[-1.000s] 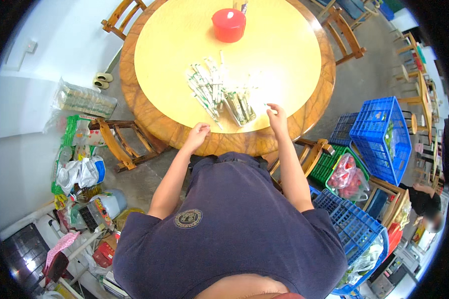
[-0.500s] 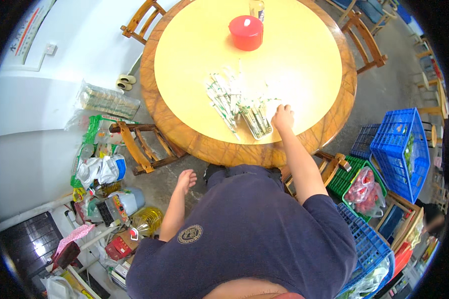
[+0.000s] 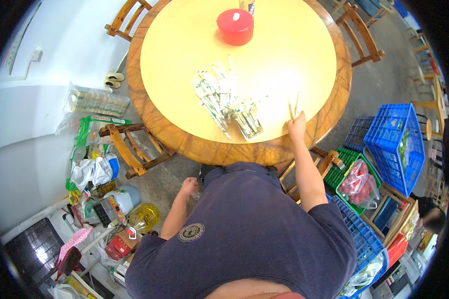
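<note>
My right hand [image 3: 297, 127] is raised over the right front part of the round table, closed around the lower ends of a pair of chopsticks [image 3: 293, 105] that point away from me and spread slightly apart. To its left, a clear tray [image 3: 257, 135] holds several paper-wrapped chopsticks, standing tilted. Beside and behind the tray lies a loose heap of wrapped chopsticks [image 3: 210, 97], white with green print. My left hand [image 3: 189, 186] hangs below the table's edge on my left, its fingers curled, with nothing plainly seen in them.
A red lidded pot [image 3: 235, 28] stands at the back of the yellow tabletop [image 3: 184, 40]. Wooden chairs [image 3: 129, 149] surround the table. Blue crates [image 3: 395, 149] and a green crate [image 3: 351, 187] flank me on the right. Oil jugs [image 3: 144, 217] and bags crowd the left floor.
My right hand has moved right, away from the tray, and now shows a pair of chopsticks in it. My left hand has shifted slightly lower. The whole view has turned a little.
</note>
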### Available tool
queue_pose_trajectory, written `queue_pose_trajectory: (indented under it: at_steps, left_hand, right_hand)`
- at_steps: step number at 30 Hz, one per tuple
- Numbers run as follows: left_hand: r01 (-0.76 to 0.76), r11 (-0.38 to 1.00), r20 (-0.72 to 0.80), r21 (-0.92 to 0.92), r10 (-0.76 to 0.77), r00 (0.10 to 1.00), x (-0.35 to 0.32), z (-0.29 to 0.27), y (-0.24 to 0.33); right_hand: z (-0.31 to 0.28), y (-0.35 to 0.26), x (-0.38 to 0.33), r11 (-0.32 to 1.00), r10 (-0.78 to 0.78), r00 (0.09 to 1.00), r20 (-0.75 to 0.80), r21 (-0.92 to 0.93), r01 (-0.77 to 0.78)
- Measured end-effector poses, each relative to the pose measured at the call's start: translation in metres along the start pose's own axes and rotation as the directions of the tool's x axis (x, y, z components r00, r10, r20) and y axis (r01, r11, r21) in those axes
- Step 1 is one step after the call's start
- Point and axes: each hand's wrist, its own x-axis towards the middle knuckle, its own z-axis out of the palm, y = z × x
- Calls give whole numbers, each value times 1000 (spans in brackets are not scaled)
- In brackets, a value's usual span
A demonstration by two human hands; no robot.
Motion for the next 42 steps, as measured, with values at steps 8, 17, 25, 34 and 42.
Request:
queue_pose_trajectory:
  at_steps: [8,17,25,34,42]
  left_hand:
    - [-165,986,-56,4,165,985,2,11,36]
    - [-102,994,-162,-44,93,982,-41,17,15]
    - [-582,795,-216,172,607,765,-9,32,131]
    - [-757,2,145,654,981,127,20,142,401]
    - [-408,-492,618,769,736,277,60,184,412]
  right_hand:
    - [16,-51,51,972,-180,978,100,169,162]
    - [62,-120,64,961,-227,870,438,-43,272]
    - [40,-104,26,962,-130,858,497,-148,231]
    - [28,-65,-17,992,-59,909,413,-81,101]
    - [31,-52,6,996,-12,862,507,-74,57]
